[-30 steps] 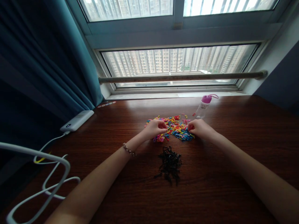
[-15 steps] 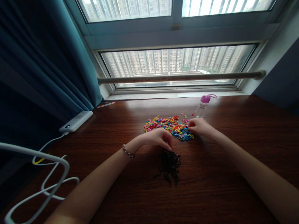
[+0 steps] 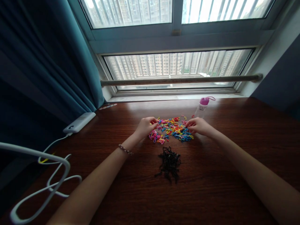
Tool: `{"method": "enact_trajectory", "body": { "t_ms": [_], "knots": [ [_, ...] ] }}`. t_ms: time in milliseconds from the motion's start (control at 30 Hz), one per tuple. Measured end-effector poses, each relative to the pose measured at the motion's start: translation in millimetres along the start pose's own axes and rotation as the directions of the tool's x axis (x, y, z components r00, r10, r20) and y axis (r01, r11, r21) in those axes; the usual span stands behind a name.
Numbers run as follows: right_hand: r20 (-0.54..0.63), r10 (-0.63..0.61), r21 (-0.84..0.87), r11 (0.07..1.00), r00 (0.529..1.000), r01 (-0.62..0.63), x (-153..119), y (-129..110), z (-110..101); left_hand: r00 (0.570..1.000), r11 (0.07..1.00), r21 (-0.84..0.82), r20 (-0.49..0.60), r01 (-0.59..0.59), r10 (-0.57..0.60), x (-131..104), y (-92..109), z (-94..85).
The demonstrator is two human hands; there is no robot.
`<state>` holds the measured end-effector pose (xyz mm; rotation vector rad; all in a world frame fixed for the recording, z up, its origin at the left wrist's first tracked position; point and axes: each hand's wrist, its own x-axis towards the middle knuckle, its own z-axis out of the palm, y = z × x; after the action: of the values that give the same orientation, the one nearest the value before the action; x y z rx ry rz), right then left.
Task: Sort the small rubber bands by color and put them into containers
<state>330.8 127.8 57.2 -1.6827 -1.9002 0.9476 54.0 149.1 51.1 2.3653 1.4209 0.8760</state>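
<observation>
A loose pile of small colourful rubber bands (image 3: 174, 128) lies on the brown wooden table, blue ones bunched at its right and pink ones at its near left. At the pile's left edge is my left hand (image 3: 145, 127), fingers bent over the bands with a gap between thumb and fingertips. My right hand (image 3: 199, 126) rests by the right edge, fingers stretched toward the blue bands and slightly apart. I see nothing held in either hand, though the fingertips are partly hidden. Closer to me, a separate heap of black rubber bands (image 3: 170, 164) sits apart from both hands.
Behind my right hand stands a clear bottle with a pink cap (image 3: 204, 101). A white power bank (image 3: 79, 122) with a looping white cable (image 3: 67, 167) is at the left, beside a blue curtain (image 3: 86, 78). The window sill (image 3: 150, 99) bounds the table's far side.
My left hand has moved from over the black heap up and left to the colourful pile, leaving the heap uncovered. My right hand stays by the blue bands, its fingers shifted slightly.
</observation>
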Motion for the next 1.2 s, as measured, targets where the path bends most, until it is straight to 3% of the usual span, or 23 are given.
{"method": "enact_trajectory", "body": {
  "t_ms": [167,300,433,667,900,1000,1067,1133,1200],
  "knots": [
    [-0.015,-0.025,-0.054,0.998,1.0,0.024,1,1,0,0.976,0.994,0.062,-0.192,-0.095,0.105,-20,-9,17.2],
    [-0.021,-0.032,-0.02,0.999,0.999,0.031,-2,-2,1,0.956,0.999,-0.032,-0.292,0.014,-0.023,-30,-24,20.5],
    [-0.015,-0.026,0.059,0.998,1.0,0.027,-2,-3,3,0.958,0.985,-0.135,-0.252,0.108,-0.14,-29,-33,21.4],
    [0.035,0.031,0.219,0.975,0.999,-0.038,1,-1,8,0.958,0.976,-0.175,-0.233,0.128,-0.168,-28,-32,21.6],
    [-0.097,0.081,0.252,0.966,0.992,-0.054,-5,-7,7,0.944,0.972,-0.185,-0.269,0.142,-0.189,-27,-35,22.7],
    [-0.118,0.049,0.27,0.963,0.992,-0.015,-8,-14,3,0.955,0.966,-0.181,-0.2,0.184,-0.219,-26,-37,24.8],
    [-0.04,0.02,0.293,0.956,0.999,-0.007,-13,-22,4,0.966,0.965,-0.16,-0.121,0.209,-0.229,-25,-37,25.1],
    [0.122,-0.035,0.298,0.955,0.992,-0.003,-21,-33,10,0.972,0.967,-0.137,-0.069,0.214,-0.225,-25,-35,24.4],
    [0.329,-0.118,0.308,0.951,0.937,0.012,-33,-45,21,0.976,0.97,-0.131,-0.053,0.203,-0.211,-26,-34,23.6]
  ]
}}
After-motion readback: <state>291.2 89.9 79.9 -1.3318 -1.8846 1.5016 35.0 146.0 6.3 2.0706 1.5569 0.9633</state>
